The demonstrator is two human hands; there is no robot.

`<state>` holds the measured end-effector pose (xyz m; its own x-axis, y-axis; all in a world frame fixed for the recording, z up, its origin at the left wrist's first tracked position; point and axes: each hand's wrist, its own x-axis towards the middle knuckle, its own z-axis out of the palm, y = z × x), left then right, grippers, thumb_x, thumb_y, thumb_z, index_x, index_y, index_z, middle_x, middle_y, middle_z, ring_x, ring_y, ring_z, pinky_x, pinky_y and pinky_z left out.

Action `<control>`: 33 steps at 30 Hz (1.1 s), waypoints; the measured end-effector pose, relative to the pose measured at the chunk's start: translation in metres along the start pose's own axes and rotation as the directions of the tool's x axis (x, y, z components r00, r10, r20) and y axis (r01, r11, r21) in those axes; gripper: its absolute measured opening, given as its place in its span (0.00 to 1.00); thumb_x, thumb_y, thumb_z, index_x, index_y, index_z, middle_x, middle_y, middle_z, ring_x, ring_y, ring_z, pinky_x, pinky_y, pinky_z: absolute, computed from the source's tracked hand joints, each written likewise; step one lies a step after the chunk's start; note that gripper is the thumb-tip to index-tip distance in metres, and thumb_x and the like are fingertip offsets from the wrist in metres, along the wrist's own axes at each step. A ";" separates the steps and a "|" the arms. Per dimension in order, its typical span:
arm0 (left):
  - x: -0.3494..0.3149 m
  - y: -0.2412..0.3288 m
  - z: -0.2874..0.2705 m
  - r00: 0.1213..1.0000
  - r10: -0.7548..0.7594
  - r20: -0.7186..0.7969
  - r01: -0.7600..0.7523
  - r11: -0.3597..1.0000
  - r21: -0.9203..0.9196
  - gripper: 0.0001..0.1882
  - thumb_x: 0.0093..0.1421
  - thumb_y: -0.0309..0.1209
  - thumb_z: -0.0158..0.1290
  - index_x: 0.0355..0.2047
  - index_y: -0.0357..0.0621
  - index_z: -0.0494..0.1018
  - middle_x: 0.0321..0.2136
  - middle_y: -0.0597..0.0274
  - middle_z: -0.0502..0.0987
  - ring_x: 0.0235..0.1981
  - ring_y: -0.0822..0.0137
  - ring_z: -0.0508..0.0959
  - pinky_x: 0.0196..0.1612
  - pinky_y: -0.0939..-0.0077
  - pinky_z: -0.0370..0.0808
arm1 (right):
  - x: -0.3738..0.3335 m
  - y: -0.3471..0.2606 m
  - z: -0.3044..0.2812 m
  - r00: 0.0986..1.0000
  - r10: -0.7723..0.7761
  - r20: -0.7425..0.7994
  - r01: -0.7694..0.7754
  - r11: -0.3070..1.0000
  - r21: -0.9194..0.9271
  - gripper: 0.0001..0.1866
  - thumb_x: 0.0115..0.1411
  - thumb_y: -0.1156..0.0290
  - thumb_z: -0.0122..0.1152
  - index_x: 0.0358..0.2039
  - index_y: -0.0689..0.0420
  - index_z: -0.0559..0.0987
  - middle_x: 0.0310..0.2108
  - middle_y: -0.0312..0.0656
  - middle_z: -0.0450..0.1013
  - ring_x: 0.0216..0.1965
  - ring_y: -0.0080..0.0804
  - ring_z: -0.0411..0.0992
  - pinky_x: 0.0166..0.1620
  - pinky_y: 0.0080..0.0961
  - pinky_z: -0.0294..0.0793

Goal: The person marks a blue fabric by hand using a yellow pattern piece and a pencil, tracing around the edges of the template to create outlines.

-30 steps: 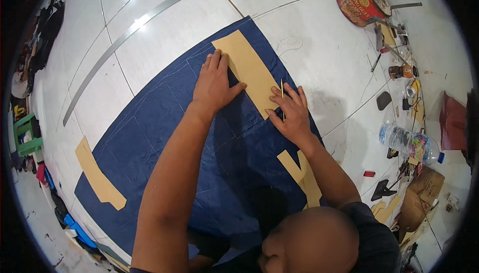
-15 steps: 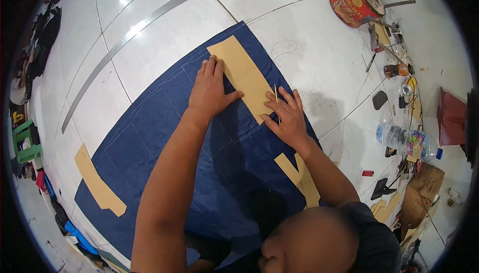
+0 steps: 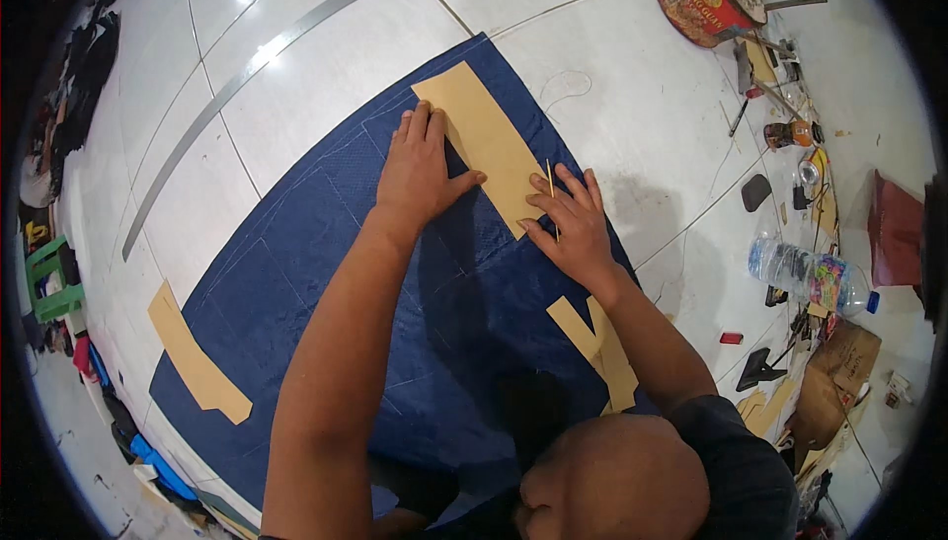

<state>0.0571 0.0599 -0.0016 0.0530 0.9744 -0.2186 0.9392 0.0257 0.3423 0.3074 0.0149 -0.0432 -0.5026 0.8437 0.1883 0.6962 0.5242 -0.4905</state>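
Observation:
Dark blue fabric (image 3: 306,273) is spread on the floor, with pale chalk-like lines across it. On its upper part lies a long tan paper pattern piece (image 3: 482,140). My left hand (image 3: 419,167) rests with fingers stretched along the piece's left edge, the thumb out toward it. At the piece's lower right end is my right hand (image 3: 571,226), its fingertips touching the paper. A thin yellowish stick (image 3: 551,185) is held between that hand's fingers; its exact kind cannot be made out. Other tan pattern pieces lie at the fabric's left edge (image 3: 197,357) and beneath my right forearm (image 3: 604,352).
A long metal ruler (image 3: 262,61) lies on the tiles at upper left. Along the right stand a red tin (image 3: 706,2), a plastic bottle (image 3: 810,278), a brown cardboard piece (image 3: 834,382) and small tools. A green plastic stool-like object (image 3: 54,278) is far left.
The whole view has shifted slightly. Both hands stay in nearly the same place on the pattern piece, and the stick remains in my right hand.

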 end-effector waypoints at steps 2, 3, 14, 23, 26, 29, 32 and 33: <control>0.001 0.000 0.000 1.000 0.002 -0.007 -0.002 1.000 -0.002 0.56 0.50 0.54 0.69 0.68 0.33 0.56 0.70 0.41 0.54 0.71 0.41 0.54 0.71 0.54 0.58 | 0.000 0.000 -0.001 1.000 0.005 0.000 -0.005 1.000 0.002 0.14 0.61 0.59 0.66 0.44 0.51 0.82 0.57 0.38 0.75 0.68 0.44 0.60 0.72 0.56 0.43; 0.002 0.000 0.001 1.000 0.004 -0.009 -0.004 1.000 0.000 0.56 0.50 0.54 0.69 0.68 0.33 0.56 0.70 0.41 0.54 0.71 0.41 0.54 0.71 0.54 0.58 | 0.000 0.000 -0.001 1.000 0.005 -0.001 -0.005 1.000 0.001 0.14 0.61 0.59 0.66 0.44 0.51 0.82 0.57 0.38 0.75 0.68 0.44 0.60 0.72 0.57 0.43; -0.001 0.000 0.002 1.000 0.005 -0.002 -0.005 1.000 -0.006 0.57 0.50 0.56 0.68 0.68 0.33 0.55 0.70 0.39 0.52 0.71 0.40 0.53 0.72 0.54 0.57 | -0.001 -0.001 -0.001 0.999 -0.032 -0.011 0.032 0.999 -0.017 0.14 0.61 0.59 0.67 0.43 0.51 0.82 0.57 0.39 0.75 0.68 0.45 0.61 0.71 0.59 0.44; 0.001 -0.002 0.002 1.000 0.006 0.006 -0.006 1.000 -0.007 0.57 0.50 0.57 0.68 0.68 0.32 0.54 0.70 0.39 0.53 0.71 0.40 0.53 0.72 0.54 0.57 | 0.001 -0.003 -0.003 1.000 -0.023 0.002 0.023 1.000 -0.019 0.14 0.60 0.60 0.67 0.43 0.53 0.82 0.57 0.39 0.75 0.67 0.47 0.61 0.71 0.60 0.45; 0.000 -0.002 0.002 1.000 0.010 -0.003 -0.010 1.000 -0.025 0.57 0.50 0.56 0.68 0.68 0.32 0.54 0.70 0.39 0.53 0.71 0.40 0.53 0.72 0.54 0.57 | 0.001 -0.001 -0.002 1.000 -0.021 -0.005 0.021 1.000 -0.008 0.14 0.60 0.60 0.67 0.43 0.52 0.82 0.57 0.39 0.75 0.67 0.47 0.61 0.71 0.60 0.44; 0.000 -0.002 0.002 1.000 0.019 -0.015 -0.019 0.999 -0.026 0.57 0.50 0.55 0.68 0.68 0.32 0.54 0.69 0.39 0.54 0.71 0.39 0.54 0.72 0.54 0.58 | 0.001 -0.001 -0.002 1.000 -0.012 -0.008 0.012 1.000 0.012 0.14 0.59 0.61 0.68 0.43 0.52 0.82 0.58 0.39 0.75 0.67 0.47 0.62 0.71 0.59 0.44; -0.001 -0.003 0.002 1.000 0.011 -0.004 -0.011 0.999 -0.043 0.56 0.50 0.54 0.69 0.68 0.32 0.55 0.69 0.39 0.54 0.71 0.40 0.54 0.72 0.54 0.58 | 0.001 -0.002 -0.003 1.000 -0.004 0.007 0.004 1.000 -0.002 0.14 0.59 0.61 0.68 0.43 0.52 0.82 0.58 0.38 0.75 0.68 0.46 0.61 0.71 0.58 0.44; 0.000 -0.003 0.002 1.000 0.012 -0.004 -0.012 0.999 -0.042 0.56 0.50 0.54 0.69 0.68 0.32 0.55 0.69 0.39 0.54 0.71 0.40 0.54 0.72 0.54 0.58 | 0.000 -0.002 -0.002 1.000 -0.002 0.003 0.002 1.000 0.004 0.14 0.59 0.61 0.68 0.43 0.52 0.82 0.58 0.38 0.75 0.68 0.46 0.61 0.71 0.58 0.44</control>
<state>0.0547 0.0593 -0.0046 0.0625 0.9756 -0.2105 0.9237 0.0234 0.3825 0.3071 0.0143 -0.0408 -0.5054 0.8424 0.1871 0.6932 0.5255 -0.4933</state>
